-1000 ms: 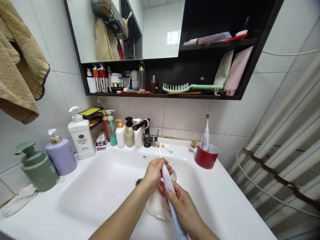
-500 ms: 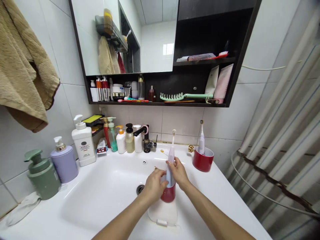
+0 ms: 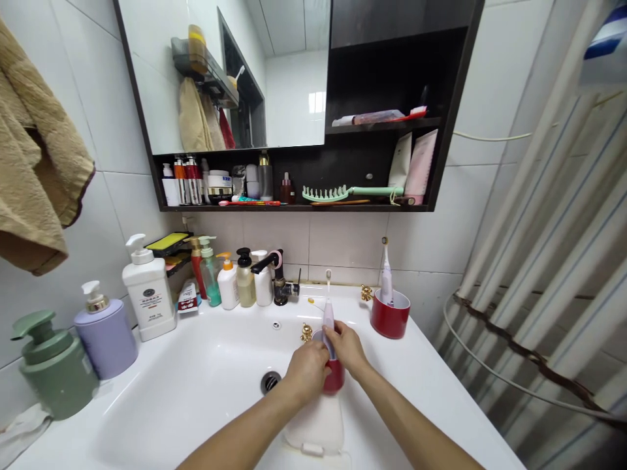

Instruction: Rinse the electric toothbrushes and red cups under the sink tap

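A pale pink electric toothbrush [image 3: 328,312] stands nearly upright, its lower end inside a red cup [image 3: 336,378]. The fingers of my right hand [image 3: 349,347] are closed round the toothbrush's handle just above the rim. My left hand [image 3: 308,367] wraps the left side of the cup, its fingertips partly hidden. A gold figure-shaped handle [image 3: 306,332] sticks out behind this cup. Beneath both hands lies a white flat case [image 3: 316,427]. A second red cup [image 3: 390,321], at the back right, holds another electric toothbrush [image 3: 386,277].
The white sink basin [image 3: 196,391] spreads to the left, with its drain [image 3: 270,382] beside my left hand. A black faucet [image 3: 280,281] and several pump bottles line the back. Overhead hangs a dark cabinet [image 3: 337,207]; a ridged folding panel [image 3: 533,287] borders the right.
The toothbrush has sunk lower into the cup with my right hand still on it. My left hand has shifted from near the brush's lower end to the cup's side. The view has moved slightly.
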The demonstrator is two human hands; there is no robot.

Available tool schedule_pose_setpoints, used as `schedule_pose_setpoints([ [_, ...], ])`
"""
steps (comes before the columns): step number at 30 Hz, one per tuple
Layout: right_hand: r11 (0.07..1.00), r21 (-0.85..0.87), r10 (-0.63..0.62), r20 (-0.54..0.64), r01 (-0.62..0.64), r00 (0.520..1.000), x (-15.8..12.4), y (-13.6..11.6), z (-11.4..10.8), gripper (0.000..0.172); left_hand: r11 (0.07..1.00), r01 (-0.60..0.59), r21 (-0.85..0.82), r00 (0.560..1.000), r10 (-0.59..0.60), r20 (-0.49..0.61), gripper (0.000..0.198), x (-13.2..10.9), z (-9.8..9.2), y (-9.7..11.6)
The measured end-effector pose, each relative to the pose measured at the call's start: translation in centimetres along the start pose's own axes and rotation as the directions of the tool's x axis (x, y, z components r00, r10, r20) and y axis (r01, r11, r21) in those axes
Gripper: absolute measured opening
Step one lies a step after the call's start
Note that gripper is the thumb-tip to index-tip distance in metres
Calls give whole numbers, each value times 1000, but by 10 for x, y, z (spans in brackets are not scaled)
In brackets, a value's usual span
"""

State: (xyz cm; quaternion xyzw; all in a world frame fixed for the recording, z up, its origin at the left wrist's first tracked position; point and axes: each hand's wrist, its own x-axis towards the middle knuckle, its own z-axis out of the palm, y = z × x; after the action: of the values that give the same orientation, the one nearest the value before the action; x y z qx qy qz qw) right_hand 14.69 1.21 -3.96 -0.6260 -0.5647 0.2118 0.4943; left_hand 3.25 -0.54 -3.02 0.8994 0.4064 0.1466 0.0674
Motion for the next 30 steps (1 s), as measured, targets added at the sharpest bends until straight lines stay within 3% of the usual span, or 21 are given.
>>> schedule_pose_setpoints([
  [7,1000,-22,9,-216,-14,976,4,0,-43,48,992,-71,105,988,85,-130,17,66,-23,22],
  [14,997,-61,33,-246,-50,969,18,20,-49,51,993,-40,107,991,53,-125,18,116,-11,32],
  [21,990,-138,-49,-284,10,958,34,27,-48,47,994,0,111,993,12,-114,21,139,-6,29],
  [26,953,-274,-221,-348,127,911,27,22,-87,35,995,-7,96,994,18,-106,21,142,-5,28],
  [30,863,-501,-271,-342,69,900,39,31,-109,20,998,-7,69,992,16,-122,22,143,-2,29],
])
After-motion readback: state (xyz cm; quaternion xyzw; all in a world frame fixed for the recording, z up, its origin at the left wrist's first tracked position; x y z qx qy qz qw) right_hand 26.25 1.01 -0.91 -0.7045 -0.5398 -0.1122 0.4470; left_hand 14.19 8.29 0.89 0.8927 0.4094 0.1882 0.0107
